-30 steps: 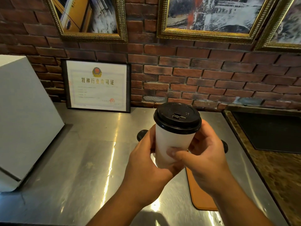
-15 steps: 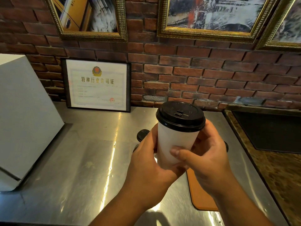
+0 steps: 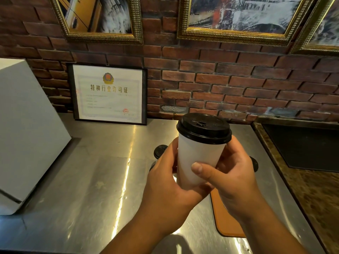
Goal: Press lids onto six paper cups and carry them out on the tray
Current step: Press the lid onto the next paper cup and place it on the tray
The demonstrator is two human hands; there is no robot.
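Head view, your left hand [image 3: 168,182] and right hand [image 3: 233,176] are both gripping the lidded paper cup [image 3: 199,160], upright over the tray [image 3: 223,222].

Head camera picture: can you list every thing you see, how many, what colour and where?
paper cup: one, white, held above the counter
lid: one, black, on that cup
other lids: at least two, black, partly hidden behind the hands
tray: one, orange-brown, on the counter under the right hand
counter: one, shiny steel
box: one, white, far left
certificate: one, black frame, leaning on the wall
pictures: three, gold frames, cut off at the top
brick wall: red-brown, behind
panel: one, black, far right
left hand: grips the cup's left side
right hand: grips its right side
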